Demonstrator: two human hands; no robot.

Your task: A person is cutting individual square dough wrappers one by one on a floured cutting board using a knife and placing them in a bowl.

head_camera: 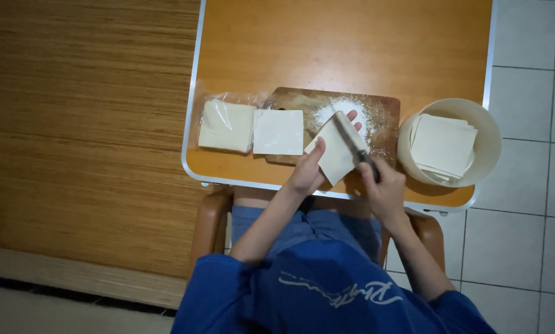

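My left hand (308,170) holds a pale square dough sheet (333,154) over a floured wooden cutting board (385,111); its fingertips show past the sheet's far edge. My right hand (385,185) grips a dark-handled knife (351,139) whose blade lies across the sheet. A second stack of square sheets (278,132) rests on the board's left end. More sheets in a clear plastic bag (226,125) lie further left.
A cream round bowl (484,133) at the table's right holds several cut sheets (441,145). The orange table (345,43) has a white rim. A woven mat (86,124) lies left, white floor tiles (531,235) right. I sit on a brown chair (209,222).
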